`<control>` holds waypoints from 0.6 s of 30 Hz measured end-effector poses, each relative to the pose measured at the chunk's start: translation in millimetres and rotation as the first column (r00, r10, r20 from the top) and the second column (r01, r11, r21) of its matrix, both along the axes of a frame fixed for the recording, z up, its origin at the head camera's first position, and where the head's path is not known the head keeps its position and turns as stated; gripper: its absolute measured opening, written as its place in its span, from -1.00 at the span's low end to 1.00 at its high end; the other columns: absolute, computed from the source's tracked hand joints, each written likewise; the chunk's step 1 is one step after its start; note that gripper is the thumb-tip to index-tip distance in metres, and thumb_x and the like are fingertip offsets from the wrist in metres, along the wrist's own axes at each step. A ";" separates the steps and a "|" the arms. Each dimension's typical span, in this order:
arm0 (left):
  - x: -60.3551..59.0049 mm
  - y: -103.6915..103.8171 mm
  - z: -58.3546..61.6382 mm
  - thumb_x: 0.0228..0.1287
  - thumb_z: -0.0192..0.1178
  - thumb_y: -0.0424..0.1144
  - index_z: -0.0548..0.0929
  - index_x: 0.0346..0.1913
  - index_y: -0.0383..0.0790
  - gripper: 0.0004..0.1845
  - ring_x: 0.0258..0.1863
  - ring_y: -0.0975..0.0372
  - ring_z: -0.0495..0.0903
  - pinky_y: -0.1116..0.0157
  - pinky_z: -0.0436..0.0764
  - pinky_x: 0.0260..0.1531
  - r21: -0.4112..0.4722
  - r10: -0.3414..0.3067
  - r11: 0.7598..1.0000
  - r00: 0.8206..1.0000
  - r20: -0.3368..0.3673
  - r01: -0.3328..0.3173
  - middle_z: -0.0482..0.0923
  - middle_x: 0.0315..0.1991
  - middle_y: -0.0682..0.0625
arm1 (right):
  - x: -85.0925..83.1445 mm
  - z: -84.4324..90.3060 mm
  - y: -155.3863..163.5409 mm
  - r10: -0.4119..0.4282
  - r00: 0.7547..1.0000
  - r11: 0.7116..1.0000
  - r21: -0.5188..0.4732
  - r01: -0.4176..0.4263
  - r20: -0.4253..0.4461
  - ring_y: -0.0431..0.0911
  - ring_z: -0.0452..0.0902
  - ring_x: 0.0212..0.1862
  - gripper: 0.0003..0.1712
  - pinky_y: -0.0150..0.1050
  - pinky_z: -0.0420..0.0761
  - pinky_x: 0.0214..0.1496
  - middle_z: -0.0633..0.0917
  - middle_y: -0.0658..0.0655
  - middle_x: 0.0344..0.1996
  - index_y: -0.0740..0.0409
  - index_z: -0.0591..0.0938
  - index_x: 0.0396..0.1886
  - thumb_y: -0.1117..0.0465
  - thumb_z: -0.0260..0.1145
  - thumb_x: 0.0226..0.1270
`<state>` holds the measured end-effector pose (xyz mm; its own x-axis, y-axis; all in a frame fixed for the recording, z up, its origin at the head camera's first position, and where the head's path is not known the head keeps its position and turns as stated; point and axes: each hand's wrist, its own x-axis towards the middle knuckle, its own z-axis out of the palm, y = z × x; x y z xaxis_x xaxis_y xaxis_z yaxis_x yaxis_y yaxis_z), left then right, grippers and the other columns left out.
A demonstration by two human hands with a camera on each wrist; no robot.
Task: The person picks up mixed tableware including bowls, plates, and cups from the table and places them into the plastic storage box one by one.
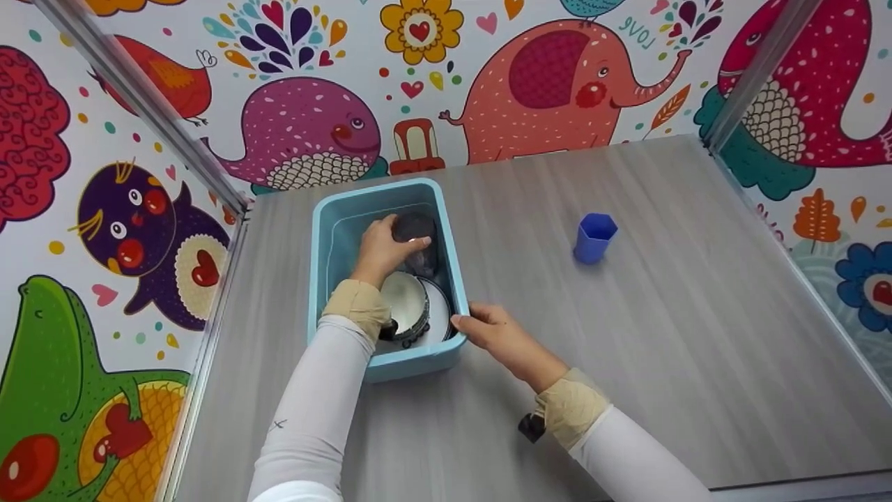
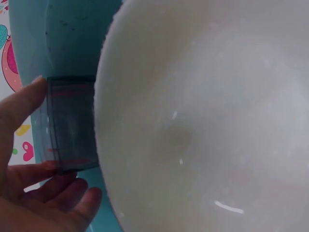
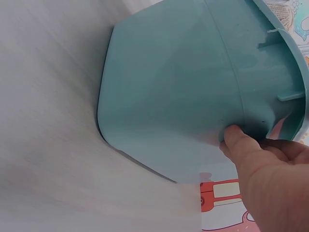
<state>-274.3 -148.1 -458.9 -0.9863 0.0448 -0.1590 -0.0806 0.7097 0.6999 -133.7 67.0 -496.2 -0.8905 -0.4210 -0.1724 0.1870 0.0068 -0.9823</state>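
A light-blue plastic bin stands on the table, open side up. Inside it, my left hand holds a dark see-through cup, thumb on one side and fingers on the other. Nearer to me in the bin lies a cream-white bowl, partly hidden by my left wrist. Below that bowl shows another white round dish with a dark rim. My right hand grips the bin's rim at its near right corner, its thumb over the edge; the right wrist view shows its fingers against the bin's outer wall.
To the right of the bin, a blue cup with a hexagonal mouth stands upright on the grey wood-grain table. Walls printed with cartoon animals close off the back and both sides, with metal posts at the corners.
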 end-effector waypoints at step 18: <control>1.5 1.4 -2.0 0.26 0.34 0.14 0.12 0.57 -0.32 0.01 0.55 -0.06 0.16 -0.01 0.19 0.54 -0.021 0.006 1.000 1.000 0.011 -0.005 0.13 0.55 -0.29 | 1.4 0.6 -0.3 0.016 1.000 1.000 -0.022 -0.016 -0.013 0.02 0.40 0.35 -0.51 -0.06 0.37 0.48 0.63 0.07 0.10 0.24 0.51 0.34 0.08 0.15 0.56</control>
